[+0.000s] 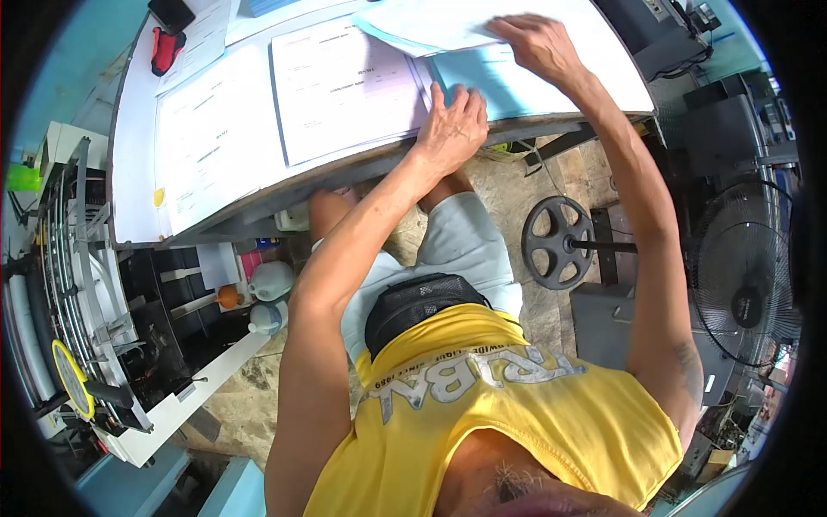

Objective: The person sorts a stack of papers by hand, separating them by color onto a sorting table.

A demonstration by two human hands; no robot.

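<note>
My left hand [450, 129] lies flat, fingers spread, on the near edge of the white table [138, 155], pressing on a light blue sheet [508, 82]. My right hand [534, 43] reaches farther out and rests on a lifted white page [431, 26] above that blue sheet, fingers curled over its edge. Just left of my left hand lies a pale pink printed sheet [345, 82]. More white printed sheets [211, 142] lie side by side further left.
A red-handled tool [165, 49] and a black object [170, 12] sit at the table's far left corner. A handwheel [558, 243] and a standing fan [745, 276] are at the right. A metal rack [77, 284] and jugs [269, 297] stand at the left.
</note>
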